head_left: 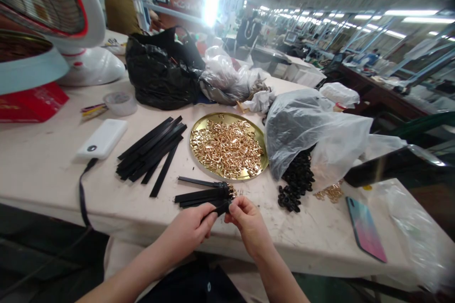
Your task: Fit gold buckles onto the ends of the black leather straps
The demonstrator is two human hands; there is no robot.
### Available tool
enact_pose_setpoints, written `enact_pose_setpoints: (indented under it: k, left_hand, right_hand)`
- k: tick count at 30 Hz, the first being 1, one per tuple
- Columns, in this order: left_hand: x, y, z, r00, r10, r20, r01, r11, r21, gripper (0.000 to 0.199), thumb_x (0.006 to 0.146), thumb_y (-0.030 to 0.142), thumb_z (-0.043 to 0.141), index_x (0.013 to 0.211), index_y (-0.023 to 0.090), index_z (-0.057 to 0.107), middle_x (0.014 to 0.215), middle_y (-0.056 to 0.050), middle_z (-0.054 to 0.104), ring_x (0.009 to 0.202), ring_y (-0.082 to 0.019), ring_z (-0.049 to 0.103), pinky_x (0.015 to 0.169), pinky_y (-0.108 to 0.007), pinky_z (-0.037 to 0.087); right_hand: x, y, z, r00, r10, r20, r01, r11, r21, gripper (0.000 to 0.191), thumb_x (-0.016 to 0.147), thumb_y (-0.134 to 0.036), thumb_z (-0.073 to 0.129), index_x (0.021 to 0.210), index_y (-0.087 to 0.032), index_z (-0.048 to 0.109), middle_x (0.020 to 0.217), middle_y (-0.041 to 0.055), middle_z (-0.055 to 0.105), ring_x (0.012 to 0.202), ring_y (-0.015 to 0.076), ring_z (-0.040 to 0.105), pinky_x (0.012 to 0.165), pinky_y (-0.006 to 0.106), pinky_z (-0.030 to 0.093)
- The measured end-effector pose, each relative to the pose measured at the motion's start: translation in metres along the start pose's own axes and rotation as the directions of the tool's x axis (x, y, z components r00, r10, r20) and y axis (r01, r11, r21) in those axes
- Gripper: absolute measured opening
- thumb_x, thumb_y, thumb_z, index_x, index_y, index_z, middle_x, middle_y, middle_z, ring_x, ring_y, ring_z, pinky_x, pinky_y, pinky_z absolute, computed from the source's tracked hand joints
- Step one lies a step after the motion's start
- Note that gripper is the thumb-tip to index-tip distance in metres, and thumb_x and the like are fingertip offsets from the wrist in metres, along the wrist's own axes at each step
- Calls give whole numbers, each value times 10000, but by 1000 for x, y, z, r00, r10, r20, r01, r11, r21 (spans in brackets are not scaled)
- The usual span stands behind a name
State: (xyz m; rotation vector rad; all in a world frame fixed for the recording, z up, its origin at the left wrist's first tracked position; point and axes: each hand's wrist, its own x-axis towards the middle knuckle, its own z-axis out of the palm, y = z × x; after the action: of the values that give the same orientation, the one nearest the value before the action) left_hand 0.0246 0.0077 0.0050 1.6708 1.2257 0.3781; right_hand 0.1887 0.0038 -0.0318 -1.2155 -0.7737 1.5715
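Note:
Near the table's front edge, my left hand (199, 222) is closed round a black strap (222, 208). The fingertips of my right hand (245, 220) pinch at the strap's right end; whether a small part is between them is hidden. Just beyond my hands lies a small stack of black straps (199, 195) with gold-coloured fittings at their right ends. Farther back, a round gold tray (199, 168) bears a heap of small gold metal buckles (231, 147). Left of the tray, a loose pile of plain black straps (151, 149) lies on the table.
On the right, a clear plastic bag (302, 123) spills small black loops (295, 182). A phone (366, 229) lies beyond it. To the left are a white power bank (103, 139) with a cable, a tape roll (121, 103) and a fan (88, 66). A black bag (159, 71) stands behind.

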Motion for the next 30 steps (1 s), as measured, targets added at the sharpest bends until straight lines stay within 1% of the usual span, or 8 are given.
enact_pose_setpoints:
  k: [3,7,12,15,20,22,26,30]
  left_hand:
    - [0,0,-2,997,70,-18,-68,994,82,271,839,315,341,809,194,581,694,-8,612,658,-157,542,571,-216,351]
    - [0,0,-5,997,81,5,-81,990,111,280,840,293,343,806,190,601,760,-20,636,711,-168,556,623,-226,354]
    - [0,4,-5,994,106,25,-107,992,60,269,843,292,346,799,189,591,750,-4,635,691,-159,555,626,-219,359]
    - [1,2,-3,994,110,31,-112,990,88,268,836,295,355,798,198,602,775,-17,647,730,-179,564,643,-227,363]
    - [4,-1,4,990,130,58,-136,984,119,269,846,290,336,844,201,590,868,-37,653,807,-188,568,696,-245,372]
    - [5,0,5,992,116,51,-122,984,127,285,858,299,313,839,193,577,838,-33,644,774,-177,566,680,-248,375]
    - [3,1,2,992,101,78,-112,980,164,298,863,337,307,785,187,552,750,-18,617,705,-170,556,616,-244,374]
    - [-6,2,-3,989,101,113,-110,991,81,247,855,300,338,1006,220,516,901,-23,638,824,-179,578,733,-261,407]
  right_hand:
    - [-2,1,-3,987,-161,-10,155,961,-230,138,688,-314,645,708,-198,573,585,-35,554,564,120,520,573,257,416]
    - [-6,-4,-4,942,-323,92,329,833,-445,38,696,-245,626,697,-213,605,681,-7,583,655,139,532,628,273,421]
    - [-3,-7,1,993,-108,48,115,978,-171,160,630,-276,670,754,-223,583,603,-51,560,528,107,527,545,252,423]
    - [-4,0,0,997,-20,69,28,993,-112,178,602,-289,692,724,-205,593,546,-54,564,492,95,513,526,239,408]
    - [-10,7,-3,991,-122,50,129,972,-196,178,599,-300,712,709,-197,618,635,-26,606,591,116,549,601,260,431]
    - [-11,5,-4,989,-124,77,136,974,-179,218,624,-346,700,760,-193,628,652,-17,616,603,116,557,615,262,433]
    - [-9,-3,-10,981,45,187,-37,998,-45,307,715,-460,591,796,-165,626,565,-13,601,519,98,539,567,252,422]
    - [-8,-9,-15,932,176,316,-133,979,-153,230,657,-365,673,647,-145,606,553,-23,582,473,73,496,521,225,389]
